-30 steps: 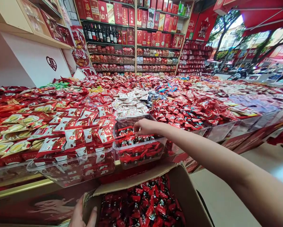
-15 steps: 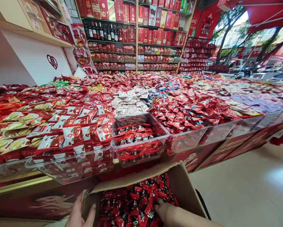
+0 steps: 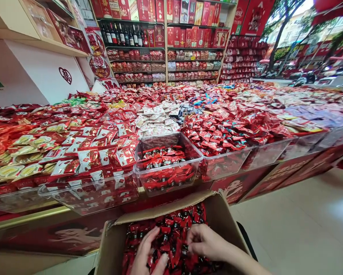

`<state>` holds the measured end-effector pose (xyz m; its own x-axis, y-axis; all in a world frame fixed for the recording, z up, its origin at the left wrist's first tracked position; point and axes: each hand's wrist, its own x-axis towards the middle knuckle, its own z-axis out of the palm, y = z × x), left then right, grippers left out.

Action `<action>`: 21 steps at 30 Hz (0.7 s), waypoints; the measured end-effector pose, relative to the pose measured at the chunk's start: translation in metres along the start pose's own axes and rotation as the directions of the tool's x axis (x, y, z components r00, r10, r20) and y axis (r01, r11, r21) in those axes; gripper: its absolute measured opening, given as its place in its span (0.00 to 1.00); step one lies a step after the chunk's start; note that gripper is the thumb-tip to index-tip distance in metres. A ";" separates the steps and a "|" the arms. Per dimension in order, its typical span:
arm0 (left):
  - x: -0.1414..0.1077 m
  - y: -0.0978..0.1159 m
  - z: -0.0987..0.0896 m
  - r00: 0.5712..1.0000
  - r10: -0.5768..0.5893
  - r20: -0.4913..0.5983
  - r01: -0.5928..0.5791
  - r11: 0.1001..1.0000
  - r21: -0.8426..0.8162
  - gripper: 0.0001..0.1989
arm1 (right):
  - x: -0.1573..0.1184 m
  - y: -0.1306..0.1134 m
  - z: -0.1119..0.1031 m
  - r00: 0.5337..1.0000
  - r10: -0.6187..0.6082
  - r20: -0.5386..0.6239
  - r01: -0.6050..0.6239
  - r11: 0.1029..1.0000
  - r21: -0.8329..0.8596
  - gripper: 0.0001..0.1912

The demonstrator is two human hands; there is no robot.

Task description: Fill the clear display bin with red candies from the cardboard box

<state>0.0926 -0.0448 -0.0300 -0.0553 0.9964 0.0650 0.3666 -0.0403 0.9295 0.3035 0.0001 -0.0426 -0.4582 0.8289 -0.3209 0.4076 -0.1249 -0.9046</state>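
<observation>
Small red-and-black wrapped candies (image 3: 167, 238) fill the bottom of an open cardboard box (image 3: 234, 229) in front of me. My left hand (image 3: 148, 254) is inside the box over the candies, thumb and fingers apart, with nothing held that I can see. My right hand (image 3: 205, 240) reaches in from the right, its fingers curled down among the candies. Whatever those fingers grip is hidden. Just beyond the box, a clear plastic bin (image 3: 167, 173) is partly filled with rows of similar red-and-black candies (image 3: 161, 157).
Heaped bins of packaged sweets (image 3: 99, 147) flank the clear bin on the left, and a pile of red-wrapped candies (image 3: 220, 131) lies on its right. Shelves of boxes and wine bottles (image 3: 122, 35) stand behind. Pale floor (image 3: 297, 229) stretches to the right.
My left hand has moved from the box's left edge to inside it, over the candies. My right hand has lifted slightly, showing more of its curled fingers.
</observation>
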 end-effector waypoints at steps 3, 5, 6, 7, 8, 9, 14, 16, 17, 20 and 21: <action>0.004 0.023 0.025 0.960 -0.175 0.217 0.245 0.903 -0.353 0.31 | -0.009 -0.041 0.003 0.999 0.021 0.028 -0.031 0.902 0.431 0.08; 0.011 0.041 0.029 0.934 -0.203 0.292 0.312 0.862 -0.399 0.26 | -0.012 -0.057 0.006 1.000 -0.013 -0.023 0.024 0.853 0.521 0.11; 0.015 0.049 0.029 0.926 -0.206 0.316 0.326 0.859 -0.396 0.25 | -0.013 -0.061 0.008 0.997 -0.024 -0.069 0.057 0.849 0.525 0.12; 0.018 0.055 0.027 0.929 -0.225 0.295 0.334 0.853 -0.401 0.23 | -0.014 -0.063 0.009 0.994 -0.027 -0.110 0.080 0.853 0.515 0.12; 0.021 0.061 0.026 0.924 -0.247 0.293 0.352 0.848 -0.397 0.21 | -0.014 -0.064 0.010 0.989 -0.026 -0.144 0.096 0.860 0.502 0.12; 0.022 0.064 0.024 0.921 -0.267 0.285 0.367 0.842 -0.395 0.20 | -0.014 -0.064 0.011 0.985 -0.023 -0.168 0.104 0.865 0.491 0.12; 0.019 0.076 0.021 0.885 -0.381 0.268 0.464 0.761 -0.452 0.19 | -0.014 -0.066 0.012 0.968 -0.013 -0.252 0.155 0.817 0.555 0.12; 0.018 0.079 0.021 0.860 -0.426 0.279 0.509 0.716 -0.477 0.20 | -0.014 -0.068 0.012 0.966 0.026 -0.257 0.147 0.763 0.630 0.13; 0.019 0.080 0.021 0.850 -0.443 0.285 0.526 0.697 -0.487 0.20 | -0.014 -0.069 0.012 0.968 0.054 -0.247 0.129 0.735 0.666 0.14; 0.022 0.077 0.020 0.860 -0.444 0.250 0.508 0.700 -0.502 0.20 | -0.013 -0.070 0.013 0.970 0.091 -0.224 0.100 0.694 0.713 0.17; 0.023 0.075 0.020 0.876 -0.427 0.222 0.479 0.726 -0.493 0.20 | -0.014 -0.069 0.013 0.973 0.071 -0.218 0.105 0.706 0.700 0.16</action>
<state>0.1375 -0.0237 0.0341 0.0014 0.9071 -0.4209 -0.2186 0.4110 0.8850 0.2716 -0.0094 0.0206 -0.2450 0.9167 -0.3157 -0.3129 -0.3830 -0.8692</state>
